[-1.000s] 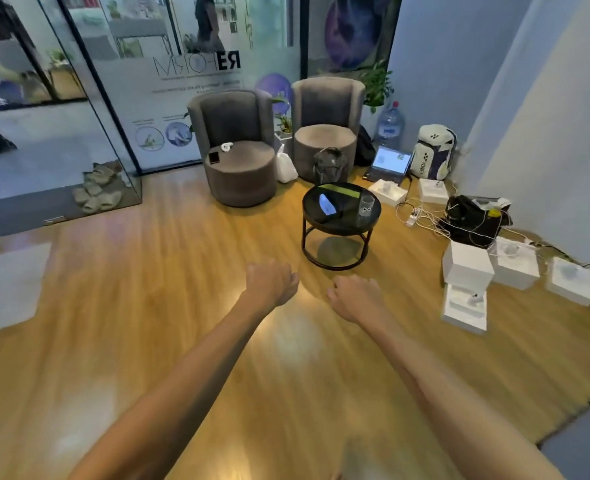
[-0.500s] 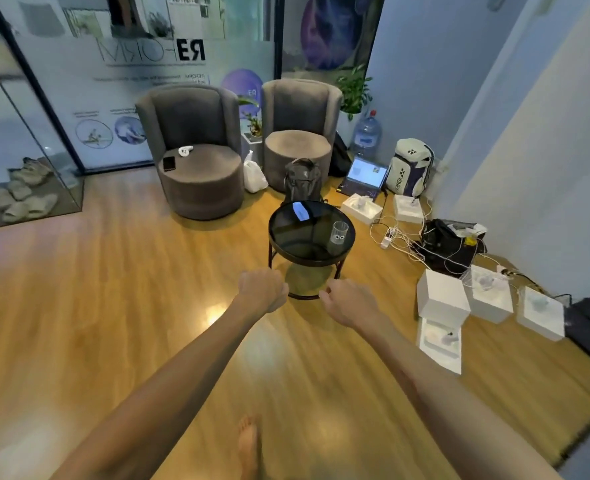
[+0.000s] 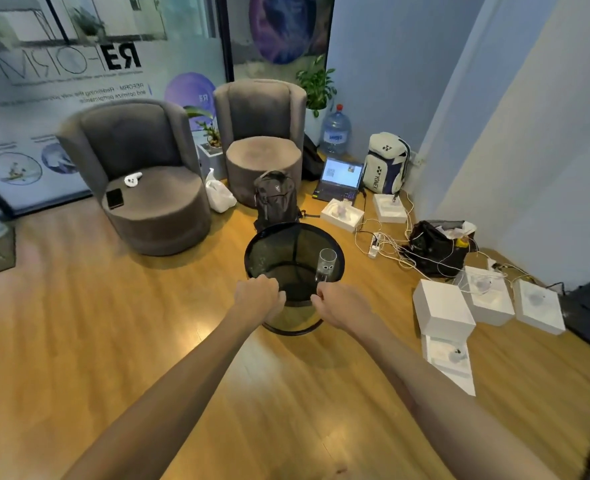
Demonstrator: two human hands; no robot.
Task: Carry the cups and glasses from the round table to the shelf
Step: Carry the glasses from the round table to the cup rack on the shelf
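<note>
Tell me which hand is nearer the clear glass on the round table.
Right. The right hand sits just below the glass, almost under it in the picture. The left hand is off to the glass's left, near the round table front edge. Neither touches it.

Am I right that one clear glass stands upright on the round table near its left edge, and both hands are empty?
Not quite. The head view shows the glass upright on the round table, but near its right edge, just beyond the right hand. The rest holds: only one glass is there, and both the left hand and the right hold nothing, fingers curled.
</note>
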